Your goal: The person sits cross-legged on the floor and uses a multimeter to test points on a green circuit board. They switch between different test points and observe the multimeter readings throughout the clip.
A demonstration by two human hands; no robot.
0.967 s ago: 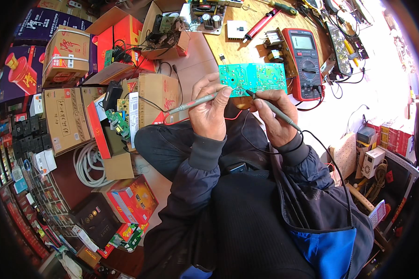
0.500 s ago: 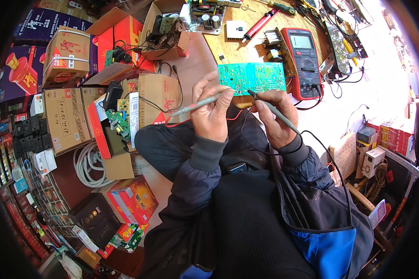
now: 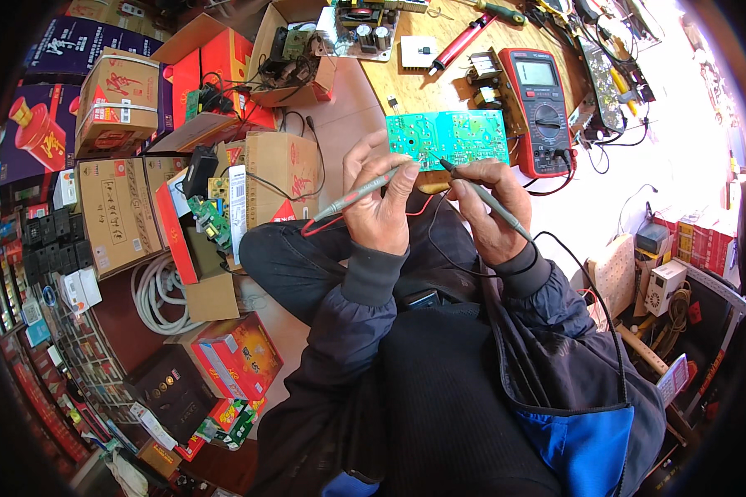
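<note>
My left hand (image 3: 379, 207) is closed around a grey test probe (image 3: 352, 197) whose rear end leads into a red wire. My right hand (image 3: 499, 211) grips a second grey test probe (image 3: 501, 214), this one on a black wire. Both probes point at the near edge of a green circuit board (image 3: 472, 137), which lies solder side up at the table's front. Whether the tips touch its solder points is too small to tell. Just right of the board stands a red and black multimeter (image 3: 547, 116), screen and dial facing up, with leads plugged in at its lower end.
On the wooden table (image 3: 381, 83) lie a red tube-shaped tool (image 3: 464, 41), a white heat sink (image 3: 419, 52) and a screwdriver (image 3: 506, 12). Several cardboard boxes (image 3: 120, 211) with boards and cables crowd the left. A coiled pale hose (image 3: 157, 298) rests among them.
The rear end of the left probe has dipped slightly, and the left hand has shifted a touch to the right. The circuit board sits a hair further left. My right hand looks almost still.
</note>
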